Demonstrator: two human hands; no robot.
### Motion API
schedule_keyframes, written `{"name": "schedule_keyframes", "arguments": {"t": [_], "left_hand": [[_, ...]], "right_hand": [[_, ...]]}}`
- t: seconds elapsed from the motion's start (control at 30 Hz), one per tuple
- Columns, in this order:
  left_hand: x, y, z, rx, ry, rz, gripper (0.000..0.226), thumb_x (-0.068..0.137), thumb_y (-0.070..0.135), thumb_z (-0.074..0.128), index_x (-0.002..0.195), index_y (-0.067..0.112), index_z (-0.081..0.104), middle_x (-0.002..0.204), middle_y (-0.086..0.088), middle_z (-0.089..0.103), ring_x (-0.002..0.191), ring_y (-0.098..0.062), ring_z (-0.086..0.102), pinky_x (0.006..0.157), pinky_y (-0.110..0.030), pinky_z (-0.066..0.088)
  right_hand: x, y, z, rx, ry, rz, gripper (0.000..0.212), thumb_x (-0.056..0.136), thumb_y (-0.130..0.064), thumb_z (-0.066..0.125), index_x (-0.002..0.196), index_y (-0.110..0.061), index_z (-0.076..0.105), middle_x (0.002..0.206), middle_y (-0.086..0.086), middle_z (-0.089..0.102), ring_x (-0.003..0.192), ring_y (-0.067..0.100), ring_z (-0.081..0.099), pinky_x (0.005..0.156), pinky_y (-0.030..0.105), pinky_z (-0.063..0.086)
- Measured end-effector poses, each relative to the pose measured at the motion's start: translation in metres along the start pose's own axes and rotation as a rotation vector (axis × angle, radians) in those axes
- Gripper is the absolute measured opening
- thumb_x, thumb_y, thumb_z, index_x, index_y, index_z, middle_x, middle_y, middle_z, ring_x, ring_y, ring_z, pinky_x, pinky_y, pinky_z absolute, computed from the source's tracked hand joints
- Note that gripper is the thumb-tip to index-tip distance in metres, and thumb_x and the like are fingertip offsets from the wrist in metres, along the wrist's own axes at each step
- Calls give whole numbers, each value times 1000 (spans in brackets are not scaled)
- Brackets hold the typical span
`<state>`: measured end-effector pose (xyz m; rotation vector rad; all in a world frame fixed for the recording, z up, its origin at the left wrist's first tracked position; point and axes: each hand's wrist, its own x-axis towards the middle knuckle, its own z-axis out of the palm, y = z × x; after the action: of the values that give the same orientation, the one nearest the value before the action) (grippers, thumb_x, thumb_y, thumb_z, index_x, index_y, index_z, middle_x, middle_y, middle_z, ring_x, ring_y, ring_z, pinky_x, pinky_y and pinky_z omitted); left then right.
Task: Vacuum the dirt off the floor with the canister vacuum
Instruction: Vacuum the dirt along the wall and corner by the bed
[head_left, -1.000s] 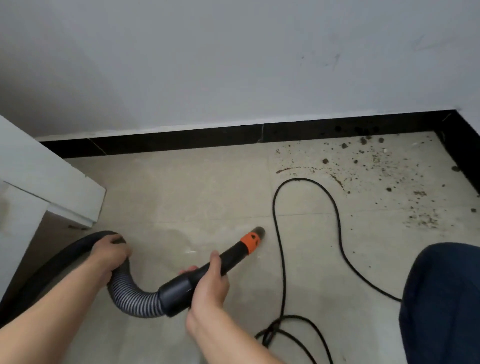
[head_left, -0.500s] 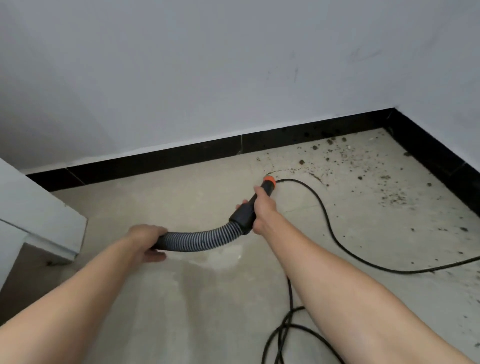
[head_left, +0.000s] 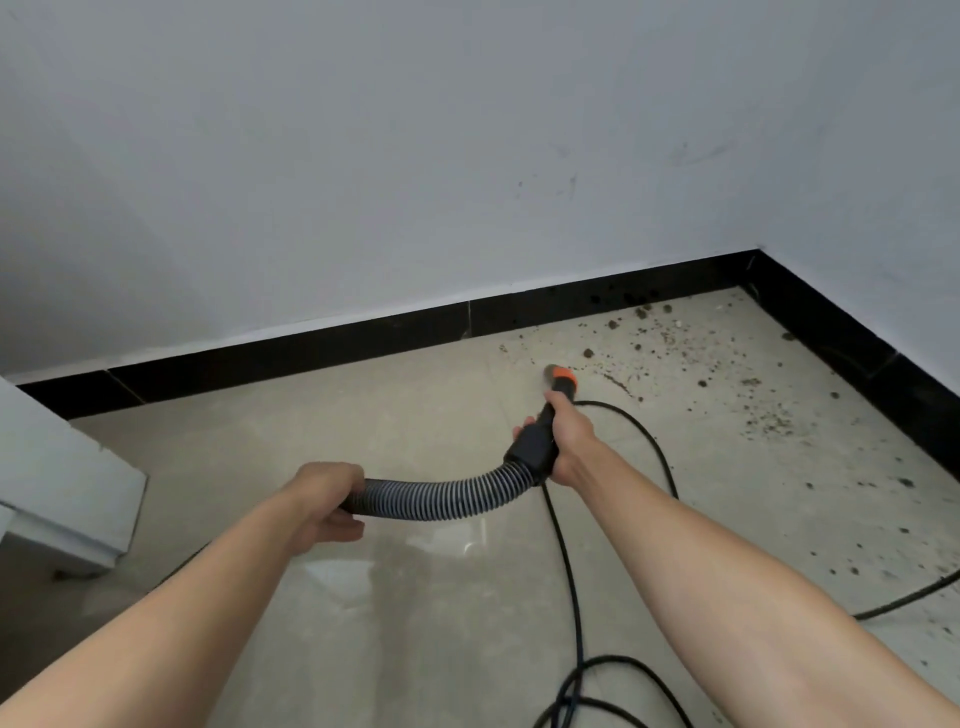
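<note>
Tiled beige floor (head_left: 363, 415) is covered with dirt (head_left: 769, 423) only over the right corner area, spread out from the black baseboard (head_left: 291, 356) toward the right edge of view, so the bulk of the job is judged not yet done. The canister body is not in view. Only its hose (head_left: 441, 501) is shown, held off the tiles in an arc between both hands. A power cord (head_left: 569, 561) is laid across the tiles, partly hidden by the right arm and run through the edge of the dirty zone; this is judged a snag risk for later passes. The ribbed hose is gripped by the left hand (head_left: 324, 493), fingers curled around it. The black handle cuff (head_left: 532, 447) is enclosed by the right hand (head_left: 571, 439), fingers wrapped tight. The orange nozzle (head_left: 563, 378) is placed at the near-left edge of the dirt, at or just above the tile; contact cannot be confirmed. A thin dirt trail (head_left: 618, 384) and a clod (head_left: 588, 353) are located just beside the tip. Larger clumps (head_left: 644, 312) by the baseboard are judged untouched. Status: first pass only at its start, nearly all pickup left.
</note>
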<state>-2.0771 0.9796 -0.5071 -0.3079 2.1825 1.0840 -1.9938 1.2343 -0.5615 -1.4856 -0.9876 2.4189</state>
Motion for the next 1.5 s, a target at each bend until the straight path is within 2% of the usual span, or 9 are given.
{"name": "schedule_keyframes", "arguments": {"t": [0.07,0.17,0.27,0.37,0.77,0.93,1.17,1.4,1.5], "left_hand": [[0,3,10,154,-57,13,11,86,3,54,97,3,53,86,-18,52,64,-33,58,74,-44,59],[3,4,23,654,-139,176,40,80,3,57,117,17,48,93,-9,55,70,-24,56,57,-29,52],[7,5,31,1114,-35,324,40,80,15,62,119,22,54,103,0,60,91,-20,61,68,-27,48],[13,5,38,1337,106,397,34,82,24,62,116,23,58,111,-2,58,104,-22,58,79,-32,47],[40,19,50,1218,9,472,20,79,16,57,96,25,52,82,6,51,82,-19,52,76,-33,42],[48,21,56,1176,11,497,18,81,17,54,96,26,49,89,4,54,84,-20,51,79,-35,40],[53,27,68,1136,6,531,18,81,17,55,95,24,48,88,3,52,83,-20,51,75,-33,39],[52,16,53,1269,-86,436,23,81,13,57,99,26,50,91,3,52,100,-22,59,80,-32,39],[52,18,48,1220,-91,425,20,82,16,56,97,26,49,91,4,54,91,-21,56,78,-32,39]], "right_hand": [[3,-7,-4,-36,-54,56,36,88,-38,71,107,-10,58,72,8,66,58,25,66,62,37,57],[17,-19,-6,-25,-46,42,35,88,-38,71,105,-10,58,71,8,65,52,24,65,59,36,56],[24,-29,-3,-58,-101,85,33,89,-36,71,96,-7,58,68,7,63,54,22,62,58,34,56],[32,-33,3,-100,-110,70,35,89,-36,71,104,-7,59,71,9,66,55,24,64,61,36,57],[67,-59,21,-152,-128,49,37,89,-36,72,107,-8,57,69,9,64,51,22,62,59,35,57],[80,-68,22,-142,-35,-48,41,92,-38,68,120,-10,56,80,10,65,49,23,65,56,35,57],[89,-84,25,-132,-13,-58,38,89,-38,70,114,-11,57,74,9,63,46,22,63,57,36,56],[75,-51,43,-218,-236,132,31,90,-35,69,89,-8,54,63,7,60,58,20,56,55,31,56],[75,-53,40,-134,-193,91,32,89,-36,71,91,-8,56,60,6,61,52,18,58,55,33,55]]}}
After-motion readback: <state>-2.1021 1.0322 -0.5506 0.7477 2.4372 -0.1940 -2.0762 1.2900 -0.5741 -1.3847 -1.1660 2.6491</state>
